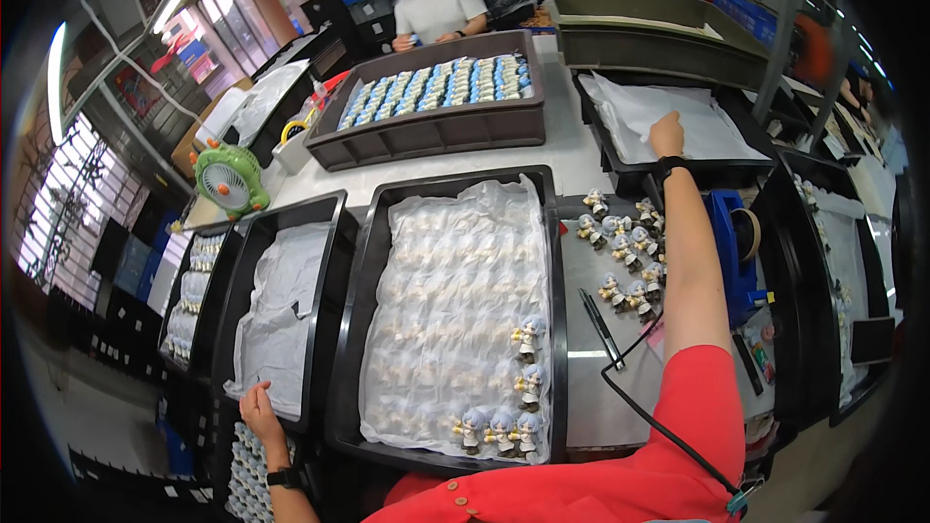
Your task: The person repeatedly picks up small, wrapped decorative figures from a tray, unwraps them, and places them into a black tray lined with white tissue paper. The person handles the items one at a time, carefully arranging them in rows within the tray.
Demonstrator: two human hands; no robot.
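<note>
My right hand (666, 136) reaches to the far right and pinches a white paper sheet (630, 108) in a black tray (625, 174). At the lower left, my left hand (260, 414) is by the near edge of another black tray (329, 276) lined with white paper (281, 329). Its fingers look partly extended, with nothing visible in them. Between my arms stands a large black tray (557, 329). Thin white paper (455, 281) covers rows of figurines there, and several small light-haired figurines (501, 433) stand on top along its right and near sides.
Loose figurines (625, 242) cluster on the work surface beside my right forearm, near a black pen (601, 324) and a blue tape dispenser (727, 252). Beyond are a brown crate (436, 133) of blue-and-cream pieces and a green fan (231, 179). Across the table is another person (436, 12).
</note>
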